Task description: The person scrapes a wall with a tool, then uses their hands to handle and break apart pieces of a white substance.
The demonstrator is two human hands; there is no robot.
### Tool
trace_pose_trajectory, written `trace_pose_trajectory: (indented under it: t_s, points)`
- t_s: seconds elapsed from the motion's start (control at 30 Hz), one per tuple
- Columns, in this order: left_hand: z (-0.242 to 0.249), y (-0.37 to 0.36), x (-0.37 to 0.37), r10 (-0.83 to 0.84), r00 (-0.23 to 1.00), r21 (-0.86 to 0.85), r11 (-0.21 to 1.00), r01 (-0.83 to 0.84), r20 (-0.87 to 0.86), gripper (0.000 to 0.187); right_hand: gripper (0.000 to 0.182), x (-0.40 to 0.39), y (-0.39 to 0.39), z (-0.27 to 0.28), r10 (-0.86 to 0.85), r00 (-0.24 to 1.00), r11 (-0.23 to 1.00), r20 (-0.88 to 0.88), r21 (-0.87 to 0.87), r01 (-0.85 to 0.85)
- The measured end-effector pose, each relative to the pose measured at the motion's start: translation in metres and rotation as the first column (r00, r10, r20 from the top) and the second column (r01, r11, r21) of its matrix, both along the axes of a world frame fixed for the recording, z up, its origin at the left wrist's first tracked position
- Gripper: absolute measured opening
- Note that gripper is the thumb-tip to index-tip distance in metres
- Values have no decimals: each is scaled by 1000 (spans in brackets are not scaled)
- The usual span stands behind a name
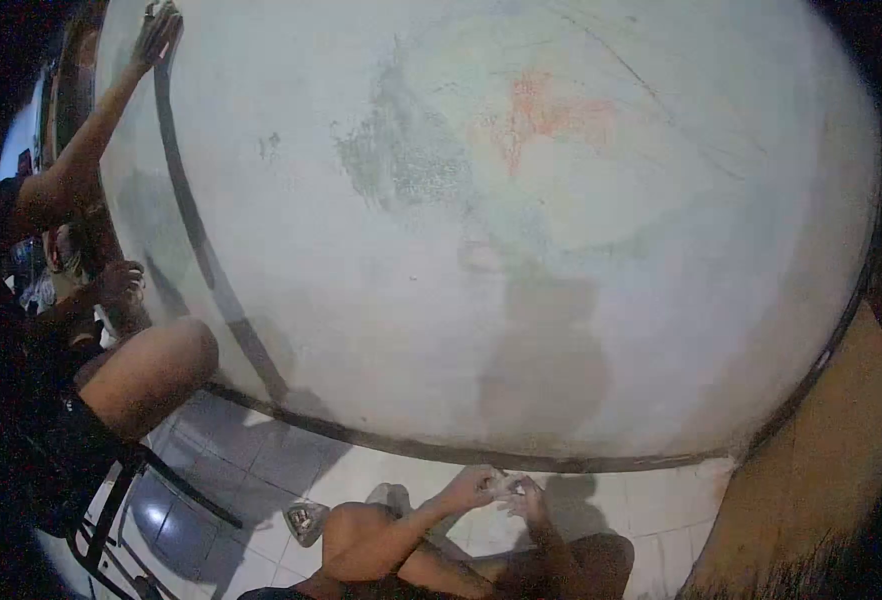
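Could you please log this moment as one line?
left hand, right hand: together at small pale piece | co-worker's raised hand: at whitish wall

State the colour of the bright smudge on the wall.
The smudge is orange-red; head view shows it best.

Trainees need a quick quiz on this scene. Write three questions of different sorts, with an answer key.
1. Which colour is the bright smear on the wall? (a) blue (b) orange-red (c) yellow
2. True or false: the wearer's left hand and right hand are close together.
3. Fill the gap: the floor below the wall is laid with pale ____.

Key: 1. b; 2. true; 3. tiles
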State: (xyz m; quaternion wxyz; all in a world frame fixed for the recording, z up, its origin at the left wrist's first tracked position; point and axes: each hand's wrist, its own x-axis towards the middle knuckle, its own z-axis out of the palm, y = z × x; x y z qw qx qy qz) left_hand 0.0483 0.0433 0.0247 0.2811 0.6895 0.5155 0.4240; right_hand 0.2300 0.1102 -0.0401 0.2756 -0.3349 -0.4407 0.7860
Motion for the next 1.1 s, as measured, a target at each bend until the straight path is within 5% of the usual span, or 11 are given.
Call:
trace_pose_trajectory:
  t_s: [0.17, 0.23, 0.27, 0.33, 0.43, 0.67, 0.73, 0.77, 0.83, 1.07, 1.1]
  points:
    - [14, -5, 3, -2, 1000, -64, 998, 2, 4, 30, 29, -4, -8, 26, -158, 970, 944, 187, 315, 93]
    - [12, -5, 4, 52, 998, -99, 994, -48, 45, 31, 21, 0, -5, 27, -258, 935, 677, 243, 736, -4]
    - [13, -5, 4, 55, 997, -96, 994, -51, 50, 31, 21, 0, -9, 33, -256, 935, 674, 246, 739, -10]
    - [14, -5, 4, 43, 999, -136, 990, -41, 16, 32, 18, -3, -25, 61, -282, 942, 886, 180, 425, 184]
    - [23, -9, 9, 80, 994, -103, 992, -73, 69, 33, 19, 0, -12, 10, -340, 935, 808, -99, 479, 344]
    - [28, -8, 11, 90, 990, -118, 988, -104, -113, 38, 24, 5, 1, -1, -397, 885, 842, 242, 480, 247]
    - [18, -6, 13, 88, 985, -110, 988, -105, -148, 41, 25, 8, 3, -8, -320, 916, 852, -242, 350, 390]
    - [13, -5, 13, 89, 985, -110, 988, -105, -148, 41, 25, 6, 1, -5, -320, 916, 852, -242, 350, 390]
    - [4, -2, 16, 145, 970, -116, 979, -170, -197, 45, 27, 1, -5, 8, -437, 897, 780, 75, 528, 336]
    - [7, -1, 24, 161, 954, -223, 950, -220, -255, 53, 31, 3, -7, 17, -393, 919, 807, 10, 482, 340]
    - [6, -1, 24, 164, 948, -204, 953, -223, -272, 52, 32, 6, -5, 12, -357, 928, 792, 112, 563, 237]
